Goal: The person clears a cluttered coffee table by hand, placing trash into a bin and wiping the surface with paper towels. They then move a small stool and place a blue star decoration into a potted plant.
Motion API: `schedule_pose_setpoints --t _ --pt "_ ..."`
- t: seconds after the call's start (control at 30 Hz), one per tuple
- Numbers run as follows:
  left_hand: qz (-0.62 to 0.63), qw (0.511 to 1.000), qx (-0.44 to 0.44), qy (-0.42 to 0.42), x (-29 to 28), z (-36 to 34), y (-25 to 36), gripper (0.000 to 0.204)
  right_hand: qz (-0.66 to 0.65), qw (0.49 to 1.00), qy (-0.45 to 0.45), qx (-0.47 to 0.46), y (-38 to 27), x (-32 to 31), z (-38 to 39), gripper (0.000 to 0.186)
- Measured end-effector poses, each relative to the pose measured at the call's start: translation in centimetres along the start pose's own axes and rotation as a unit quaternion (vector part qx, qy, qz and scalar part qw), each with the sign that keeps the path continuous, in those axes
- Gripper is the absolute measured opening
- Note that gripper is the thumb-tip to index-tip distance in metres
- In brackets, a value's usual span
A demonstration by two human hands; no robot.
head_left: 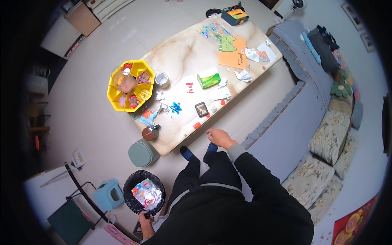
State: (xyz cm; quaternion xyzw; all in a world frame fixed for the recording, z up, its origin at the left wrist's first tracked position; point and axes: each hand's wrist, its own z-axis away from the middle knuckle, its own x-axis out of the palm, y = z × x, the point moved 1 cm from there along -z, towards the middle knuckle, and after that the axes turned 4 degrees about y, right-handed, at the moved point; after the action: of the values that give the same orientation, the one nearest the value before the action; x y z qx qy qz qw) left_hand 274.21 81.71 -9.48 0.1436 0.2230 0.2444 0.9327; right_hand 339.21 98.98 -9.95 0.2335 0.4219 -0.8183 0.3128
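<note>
At the lower left, my left hand (145, 223) is closed on the near rim of a black trash bin (164, 192). Crumpled wrappers and tissue (148, 195) lie inside the bin, which has a black bag lining. My right hand (220, 139) hangs just off the near edge of the marble-patterned table (179, 51), its fingers loosely stretched with nothing visible in them. On the table close to it are a red wrapper scrap (197, 125), a small dark-framed tray (201, 109) and a crumpled silvery ball (214, 109). Used tissues (221, 94) lie beside a green tissue pack (209, 78).
A yellow sectioned snack tray (112, 92), white cup (162, 79), brown mug (149, 133) and blue star (176, 107) occupy the table's left end. An orange folder (232, 57) lies farther back. A grey-green stool (143, 154) and blue stool (108, 195) stand left; a sofa (281, 134) runs along the right.
</note>
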Motion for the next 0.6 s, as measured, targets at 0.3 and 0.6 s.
schedule_pose_setpoints --t 0.3,0.6 --pt "0.149 0.981 -0.076 0.094 3.3 7.6 -9.2 0.031 -0.119 0.972 0.105 0.175 5.6 5.4 -14.3 0.069" --pt "0.191 0.965 -0.11 0.143 12.6 10.2 -15.0 0.022 -0.01 0.966 0.192 0.173 6.2 10.4 -21.6 0.089"
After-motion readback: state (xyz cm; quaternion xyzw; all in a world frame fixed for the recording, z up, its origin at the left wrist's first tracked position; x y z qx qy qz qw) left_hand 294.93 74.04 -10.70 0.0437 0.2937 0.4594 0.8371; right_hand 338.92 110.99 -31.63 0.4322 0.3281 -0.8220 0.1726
